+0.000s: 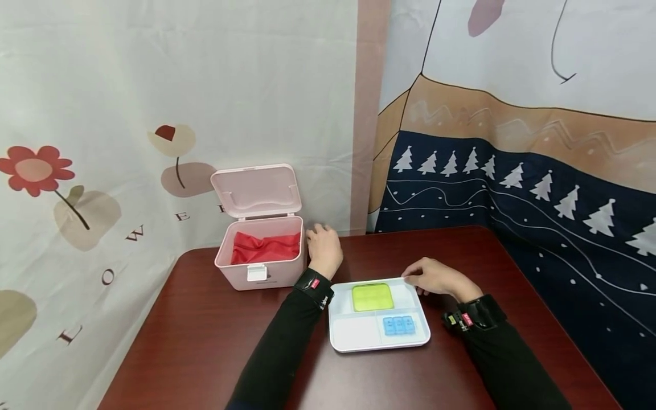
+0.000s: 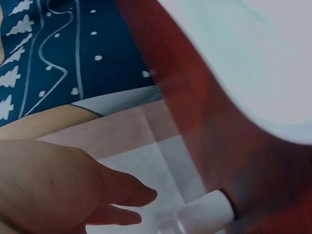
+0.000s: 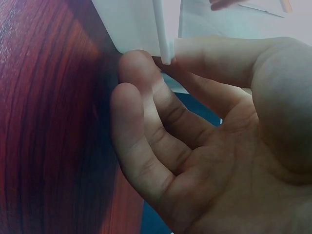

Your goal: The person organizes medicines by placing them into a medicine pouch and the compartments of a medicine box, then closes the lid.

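Note:
At the right side of an open pink box (image 1: 285, 274), my left hand (image 1: 326, 250) reaches out with thumb and finger apart. In the left wrist view a small white bottle (image 2: 207, 214) with a clear part lies just beyond those fingertips. My right hand (image 1: 435, 278) pinches the far right corner of a white divided tray (image 1: 353, 335), thumb on the rim and fingers beneath. A yellow-green square piece (image 1: 372, 297) sits in the tray's far compartment. The near right one holds a blue pill case (image 1: 398, 326) with three sections.
Red cloth (image 1: 266, 249) lies inside the box, whose lid (image 1: 261, 191) stands raised at the back. A white latch (image 1: 257, 272) is on its front. Printed fabric (image 1: 446, 210) hangs behind and to the right of the dark red table (image 1: 205, 341).

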The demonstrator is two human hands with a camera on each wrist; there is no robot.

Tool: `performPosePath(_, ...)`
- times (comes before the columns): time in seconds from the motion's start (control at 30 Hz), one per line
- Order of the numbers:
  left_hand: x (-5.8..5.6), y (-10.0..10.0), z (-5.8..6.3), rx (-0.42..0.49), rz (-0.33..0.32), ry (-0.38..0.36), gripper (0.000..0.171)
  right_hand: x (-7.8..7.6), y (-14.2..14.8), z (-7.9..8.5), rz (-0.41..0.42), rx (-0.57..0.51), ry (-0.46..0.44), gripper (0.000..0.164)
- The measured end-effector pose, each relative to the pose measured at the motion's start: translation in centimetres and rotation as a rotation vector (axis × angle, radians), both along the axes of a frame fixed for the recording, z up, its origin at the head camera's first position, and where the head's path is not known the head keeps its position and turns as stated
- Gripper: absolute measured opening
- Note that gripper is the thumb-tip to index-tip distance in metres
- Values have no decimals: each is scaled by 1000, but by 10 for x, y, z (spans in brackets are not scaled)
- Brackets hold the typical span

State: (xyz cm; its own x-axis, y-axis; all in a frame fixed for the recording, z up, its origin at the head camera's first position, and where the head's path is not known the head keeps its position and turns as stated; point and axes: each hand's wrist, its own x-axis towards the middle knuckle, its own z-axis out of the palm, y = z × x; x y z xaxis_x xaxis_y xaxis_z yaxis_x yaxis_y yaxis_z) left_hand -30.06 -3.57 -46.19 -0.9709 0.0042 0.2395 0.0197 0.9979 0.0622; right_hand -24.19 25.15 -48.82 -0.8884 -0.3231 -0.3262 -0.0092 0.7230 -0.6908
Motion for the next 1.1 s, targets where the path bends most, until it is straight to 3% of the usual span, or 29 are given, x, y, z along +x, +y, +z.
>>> performPosePath(0.23,-4,-3,-10,-6,-9,6,33,0,-1,-1,0,0,10,25)
performPosePath(0.5,-5,-10,-16,-16,-93,-49,27,-1,-1,0,-7,2,-2,26)
performPosePath(0.67,2,-13,-12,75,-133,-52,26,-1,-2,0,-4,-8,-6,26)
performPosePath(0.83,22,-16,8,220,-201,-56,17,-2,-1,1,4,-7,-6,27)
performPosePath(1.1,80,-21,48,387,-393,-223,27,-5,1,0,-1,-8,-22,28)
